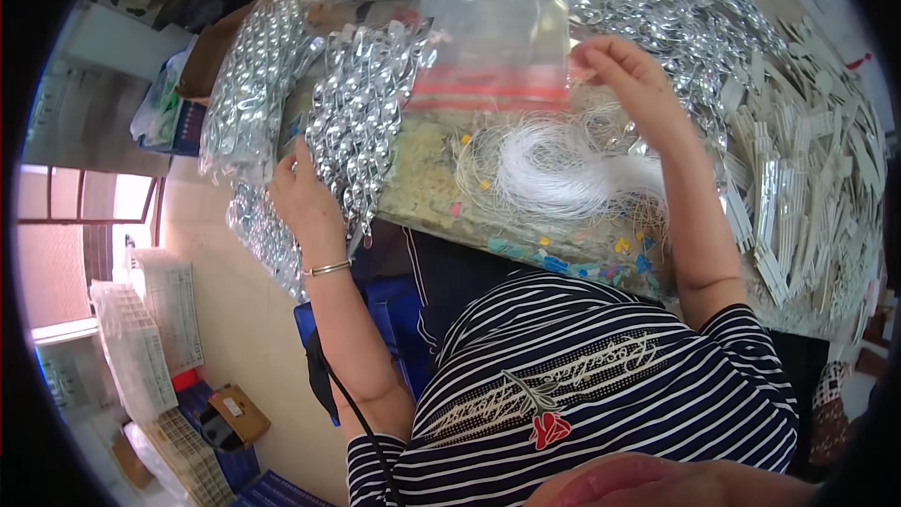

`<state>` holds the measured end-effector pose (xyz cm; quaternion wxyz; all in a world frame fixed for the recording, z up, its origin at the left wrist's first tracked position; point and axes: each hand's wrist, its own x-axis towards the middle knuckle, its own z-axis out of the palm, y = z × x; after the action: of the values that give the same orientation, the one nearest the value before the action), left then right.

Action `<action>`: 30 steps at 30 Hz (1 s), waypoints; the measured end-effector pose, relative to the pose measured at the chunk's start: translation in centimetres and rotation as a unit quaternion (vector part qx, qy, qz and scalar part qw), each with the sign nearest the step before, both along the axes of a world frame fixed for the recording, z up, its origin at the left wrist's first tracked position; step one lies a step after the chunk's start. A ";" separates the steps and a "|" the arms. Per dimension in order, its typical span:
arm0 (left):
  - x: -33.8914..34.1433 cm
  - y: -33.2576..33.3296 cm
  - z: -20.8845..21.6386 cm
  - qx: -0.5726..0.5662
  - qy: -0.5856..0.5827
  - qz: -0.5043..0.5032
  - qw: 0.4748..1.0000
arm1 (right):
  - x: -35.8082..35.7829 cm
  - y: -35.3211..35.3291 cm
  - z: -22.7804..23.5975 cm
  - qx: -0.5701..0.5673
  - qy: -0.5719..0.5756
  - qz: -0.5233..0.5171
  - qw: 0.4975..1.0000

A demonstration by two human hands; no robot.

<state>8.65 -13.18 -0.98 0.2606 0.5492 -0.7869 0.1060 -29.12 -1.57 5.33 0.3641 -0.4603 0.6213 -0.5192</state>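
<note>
A see-through plastic bag with a red strip [493, 86] lies across the far middle of the table. At the bag's right edge, my right hand [627, 83] pinches it between thumb and fingers. My left hand [305, 199] rests at the left side of a bundle of silver bead strands [352, 117], its visible fingers stretched out and apart. Some of that hand's fingers are hard to make out. The strands hang over the table's near edge. Below the bag, a looped hank of white string [554, 169] sits on the worn tabletop [422, 174].
More silver strands [657, 0] cover the back right, and wrapped silver strands [249, 84] lie at the left. White strips [779, 169] are heaped on the right. Small coloured scraps [554, 265] dot the near edge. White crates [141, 319] stand on the floor at left.
</note>
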 end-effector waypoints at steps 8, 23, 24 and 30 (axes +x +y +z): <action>-1.8 3.6 0.8 -0.059 0.062 -0.021 0.996 | -12.7 -4.0 -2.4 -0.080 0.504 -0.110 0.853; -2.9 12.0 1.6 0.041 0.221 -0.124 0.966 | -10.6 -4.6 2.6 -0.103 0.511 -0.020 0.853; -2.9 12.1 1.5 0.049 0.232 -0.125 0.963 | -9.5 -4.1 3.5 -0.121 0.505 -0.017 0.854; -4.4 12.5 2.5 0.046 0.235 -0.175 0.955 | -7.0 -4.5 5.8 -0.291 0.572 -0.014 0.767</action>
<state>4.23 -0.66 1.49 0.4267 0.4237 -0.7914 -0.1096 -36.11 -6.06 11.15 -0.2176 -0.7469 0.5405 -0.3205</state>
